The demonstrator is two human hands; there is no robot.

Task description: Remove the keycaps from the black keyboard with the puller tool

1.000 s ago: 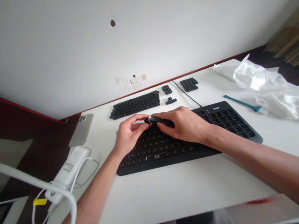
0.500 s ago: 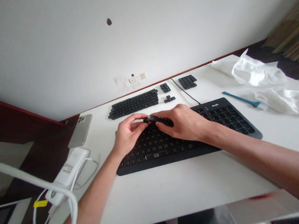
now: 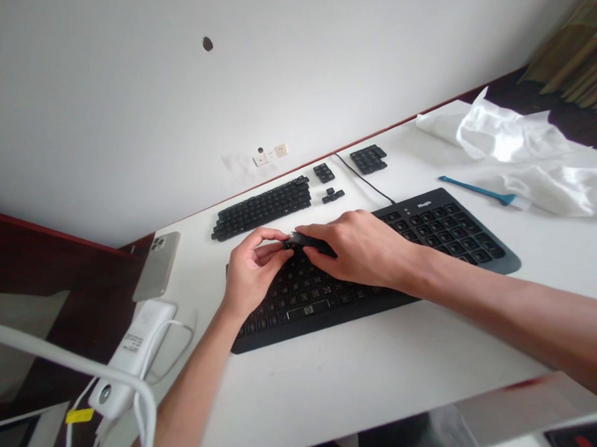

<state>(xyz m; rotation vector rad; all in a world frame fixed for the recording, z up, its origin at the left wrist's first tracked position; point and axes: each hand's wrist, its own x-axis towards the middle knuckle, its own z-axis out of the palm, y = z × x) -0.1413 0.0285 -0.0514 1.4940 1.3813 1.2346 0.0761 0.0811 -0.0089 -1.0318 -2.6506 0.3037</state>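
My left hand (image 3: 253, 264) pinches a small black piece (image 3: 288, 245) between thumb and forefinger; it looks like a keycap or a switch, I cannot tell which. My right hand (image 3: 352, 243) is closed around a slim black puller (image 3: 313, 243) with a metal tip. The tip meets the small piece at my left fingertips. Both hands are over the black keyboard (image 3: 374, 301), whose bare key sockets show with the caps off. Part of the keyboard is hidden beneath my right hand and forearm.
Behind the keyboard lie removed keycaps (image 3: 264, 208) in groups, with smaller groups (image 3: 368, 159) farther right. A blue brush (image 3: 478, 189) and crumpled white plastic (image 3: 513, 135) lie at right. At left are a phone (image 3: 157, 266), a white power strip (image 3: 134, 355) and cables.
The small piece and the puller tip have shifted slightly against each other, with my right hand a little farther left. The whole view has also moved slightly.
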